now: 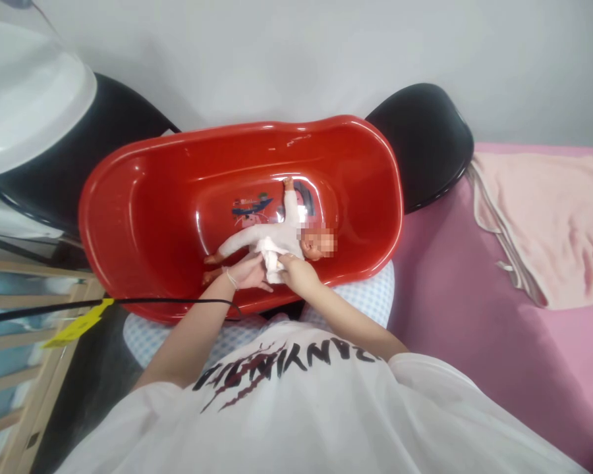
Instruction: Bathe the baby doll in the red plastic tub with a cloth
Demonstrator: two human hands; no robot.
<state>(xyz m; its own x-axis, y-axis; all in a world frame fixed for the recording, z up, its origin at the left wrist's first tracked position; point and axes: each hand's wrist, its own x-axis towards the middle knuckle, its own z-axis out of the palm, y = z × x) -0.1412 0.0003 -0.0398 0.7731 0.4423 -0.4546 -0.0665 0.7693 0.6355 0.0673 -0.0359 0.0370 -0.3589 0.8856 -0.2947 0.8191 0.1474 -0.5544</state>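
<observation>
A baby doll [277,232] in white clothing lies in a red baby bathtub [170,217], its head towards the right end and its feet to the left. One of its arms points up towards the far wall of the tub. Over the doll's near side is a bunched white cloth [271,253]. My right hand [300,275] pinches this cloth close to the doll's head. From the left, my left hand [247,271] has the cloth's other side between thumb and fingers, beside the doll's legs. The doll's near arm is hidden.
Black seats [420,141] flank the tub, and a white basin [24,99] stands at the upper left. A pink towel [558,224] lies on the pink bedding [439,316] at right. A wooden crib rail [44,368] and a black cable [44,309] with a yellow tag are at left.
</observation>
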